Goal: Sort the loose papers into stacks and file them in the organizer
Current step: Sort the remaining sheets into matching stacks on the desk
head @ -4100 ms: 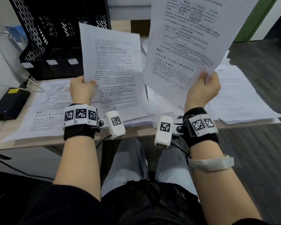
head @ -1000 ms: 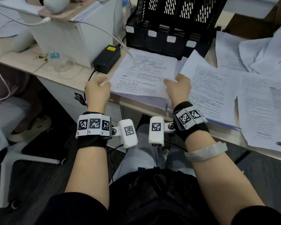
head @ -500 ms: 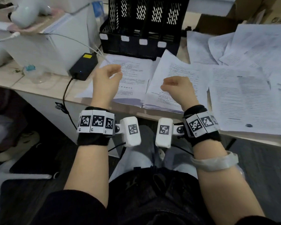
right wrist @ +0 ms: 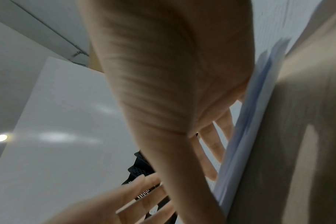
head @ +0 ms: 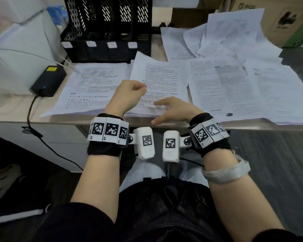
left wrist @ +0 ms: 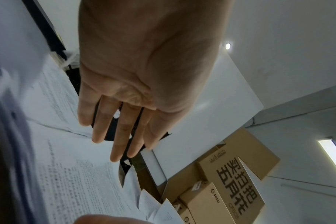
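Head view showed both hands empty over the near edge of the desk (head: pixel 16 109). The left hand (head: pixel 128 95) hovered above the papers with fingers that looked loosely curled from above, though the left wrist view showed those fingers (left wrist: pixel 117 133) nearly straight and spread, gripping nothing. The right hand (head: pixel 175 109) lay low with relaxed, extended fingers over the near edge of the middle stack (head: pixel 157 81); whether it actually touched the paper could not be told, and the right wrist view was too blurred to settle it, showing only the stack's edge (right wrist: pixel 246 121) beside the fingers.

The left stack (head: pixel 94 84) lay flat just left of the middle stack, and both had their long axes running near to far, text heads toward the far side. The middle stack's top sheet was tilted slightly, its far corner overlapping the base of the black organizer (head: pixel 107 28). The organizer stood upright at the far side, its slots cut off at the top of the frame, their contents unseen. Loose papers (head: pixel 234 81) spread in overlapping disorder to the right, the print too small to read. A black power adapter (head: pixel 48 81) sat left of the stacks.
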The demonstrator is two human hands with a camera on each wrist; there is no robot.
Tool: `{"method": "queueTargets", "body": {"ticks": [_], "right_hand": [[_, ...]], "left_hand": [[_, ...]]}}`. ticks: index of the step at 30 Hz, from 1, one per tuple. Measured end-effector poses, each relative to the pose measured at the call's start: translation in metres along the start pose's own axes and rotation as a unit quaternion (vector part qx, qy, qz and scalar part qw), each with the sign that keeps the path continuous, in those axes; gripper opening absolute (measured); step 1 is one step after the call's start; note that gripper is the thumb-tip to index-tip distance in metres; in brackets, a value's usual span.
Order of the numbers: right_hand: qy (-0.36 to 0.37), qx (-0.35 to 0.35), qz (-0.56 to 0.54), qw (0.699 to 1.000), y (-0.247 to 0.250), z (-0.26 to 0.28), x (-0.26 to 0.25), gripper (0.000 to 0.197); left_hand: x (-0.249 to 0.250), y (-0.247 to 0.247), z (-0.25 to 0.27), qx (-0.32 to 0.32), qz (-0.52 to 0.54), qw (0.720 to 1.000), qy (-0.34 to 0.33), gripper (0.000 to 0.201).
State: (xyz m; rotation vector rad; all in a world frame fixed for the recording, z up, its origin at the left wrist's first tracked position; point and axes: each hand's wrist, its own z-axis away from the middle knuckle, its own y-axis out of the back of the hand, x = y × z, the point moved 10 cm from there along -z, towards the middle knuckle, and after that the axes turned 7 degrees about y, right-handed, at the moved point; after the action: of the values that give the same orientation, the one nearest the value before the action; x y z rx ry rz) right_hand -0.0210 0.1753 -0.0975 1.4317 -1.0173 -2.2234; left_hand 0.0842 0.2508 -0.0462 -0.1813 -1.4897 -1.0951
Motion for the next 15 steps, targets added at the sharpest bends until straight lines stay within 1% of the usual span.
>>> {"method": "queueTargets", "body": {"ticks": [2,4,7,10,15], "right_hand": [[0.012,0.003,-0.034,0.999,0.006,0.005,0.002,0.073],[0.027,0.025,-0.113,0.993,0.020,0.013,0.003,0.063],[0.029,0.111,-0.196,0.974,0.061,0.028,0.016,0.045],[0.006,0.182,-0.211,0.960,0.102,0.045,0.039,0.037],[-0.037,0.256,-0.222,0.940,0.155,0.065,0.083,0.032]], "left_hand": [[0.009,-0.009,-0.003,-0.009,-0.005,1.000,-0.002,0.028],[0.023,-0.017,-0.006,-0.017,-0.016,1.000,-0.013,0.028],[0.046,-0.024,-0.012,-0.017,-0.026,0.999,-0.032,0.029],[0.071,-0.037,-0.021,-0.025,-0.036,0.998,-0.047,0.029],[0.108,-0.073,-0.041,-0.063,-0.023,0.997,-0.049,0.026]]}}
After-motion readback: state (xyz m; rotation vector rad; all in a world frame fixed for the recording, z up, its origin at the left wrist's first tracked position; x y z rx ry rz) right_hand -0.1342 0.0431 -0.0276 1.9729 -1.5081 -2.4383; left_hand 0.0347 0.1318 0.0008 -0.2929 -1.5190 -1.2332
